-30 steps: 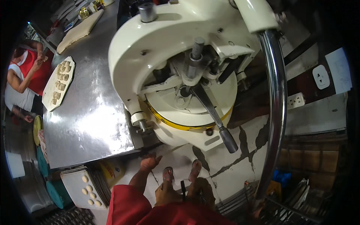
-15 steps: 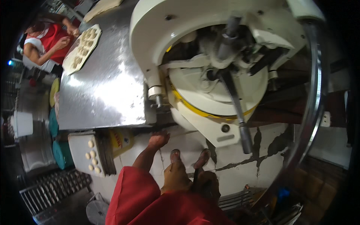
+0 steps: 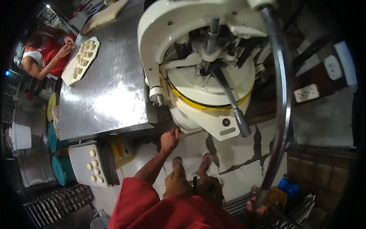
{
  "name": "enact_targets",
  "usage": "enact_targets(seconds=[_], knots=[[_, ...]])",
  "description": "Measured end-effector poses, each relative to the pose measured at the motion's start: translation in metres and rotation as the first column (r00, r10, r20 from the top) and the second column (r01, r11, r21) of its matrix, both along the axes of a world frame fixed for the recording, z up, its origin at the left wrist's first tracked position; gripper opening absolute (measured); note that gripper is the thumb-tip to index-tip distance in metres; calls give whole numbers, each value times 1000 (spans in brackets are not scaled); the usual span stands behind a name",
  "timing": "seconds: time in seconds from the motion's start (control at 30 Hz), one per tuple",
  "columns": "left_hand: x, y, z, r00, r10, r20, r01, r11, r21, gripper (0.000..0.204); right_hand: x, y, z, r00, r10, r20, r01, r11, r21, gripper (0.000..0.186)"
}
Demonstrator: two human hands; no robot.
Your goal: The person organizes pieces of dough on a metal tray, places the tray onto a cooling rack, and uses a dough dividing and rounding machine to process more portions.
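A cream machine (image 3: 154,40) with a round plate, yellow band and short black-gripped handle (image 3: 241,122) fills the upper middle. My left hand (image 3: 169,140) is low beside the machine's base, fingers loosely curled but apart, near a thin bar. My right hand (image 3: 254,204), partly hidden at lower right, is closed on the long curved steel lever (image 3: 283,95). Left of the machine, a steel table (image 3: 103,114) holds a cream board (image 3: 68,78) with clustered dough pieces and a flat dough slab (image 3: 105,17).
A co-worker (image 3: 45,55) works at the table's left side. Below stand stacked trays (image 3: 82,160) with several dough rounds, a yellow bucket (image 3: 122,152) and teal containers (image 3: 61,171). Power sockets (image 3: 306,92) are at right, a blue container (image 3: 289,187) at lower right, and my feet on cracked tiles.
The view has shifted, moving the table and machine in the picture. My left hand has moved toward the machine's base. The long lever has shifted inward relative to the machine.
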State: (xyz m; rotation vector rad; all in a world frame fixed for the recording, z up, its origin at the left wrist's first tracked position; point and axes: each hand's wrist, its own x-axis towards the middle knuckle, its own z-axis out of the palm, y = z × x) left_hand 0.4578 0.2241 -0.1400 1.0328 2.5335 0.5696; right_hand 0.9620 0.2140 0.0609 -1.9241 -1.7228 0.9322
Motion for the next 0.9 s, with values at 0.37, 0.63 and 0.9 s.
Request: enact_targets(seconds=[0.37,0.63,0.9], knots=[[-10,11,121,926,-378,11,342,851,398,28,11,-50,159,983,-118,-141,90,977,-192,36],[-157,-33,140,928,-126,-351,302,805,511,11,125,-62,335,880,-40,-473,435,467,770,36],[-173,-12,138,904,104,-415,113,878,466,14,-71,137,292,996,-64,66,-5,677,736,29]])
